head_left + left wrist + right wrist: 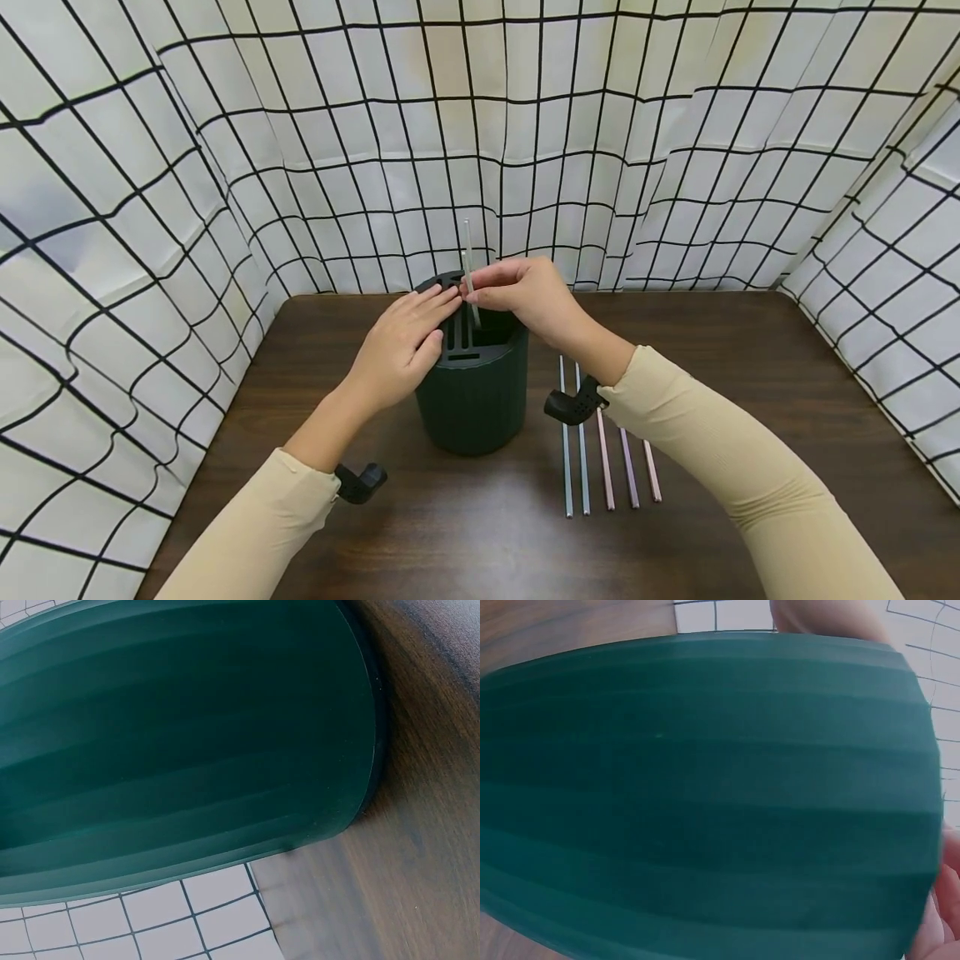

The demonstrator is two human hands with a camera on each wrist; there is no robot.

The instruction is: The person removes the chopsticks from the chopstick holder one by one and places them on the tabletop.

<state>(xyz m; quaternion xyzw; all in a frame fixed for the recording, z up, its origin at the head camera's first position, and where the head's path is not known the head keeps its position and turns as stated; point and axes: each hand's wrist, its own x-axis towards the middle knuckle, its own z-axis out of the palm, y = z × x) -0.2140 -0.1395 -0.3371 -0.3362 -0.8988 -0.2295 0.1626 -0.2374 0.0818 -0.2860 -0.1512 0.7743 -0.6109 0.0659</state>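
Note:
A dark green ribbed bin (pixel 472 408) with a slotted black top (pixel 459 354) stands upright on the table. My left hand (pixel 405 337) rests on the left of that top, its fingers stretched toward the right hand. Between thumb and fingers, my right hand (pixel 525 296) pinches a thin pale see-through straw (pixel 468 250). The straw stands nearly upright, its lower end at the bin's opening; how deep it reaches is unclear. The bin's green wall (pixel 187 727) fills most of the left wrist view, and its ribbed side (pixel 705 795) covers most of the right wrist view.
Right of the bin, several straws lie side by side on the brown wooden table (pixel 465 533): blue (pixel 567 467), pink (pixel 606 467) and purple (pixel 629 475) ones, partly under the right forearm. White cloth with a black grid (pixel 525 133) encloses the table's back and sides.

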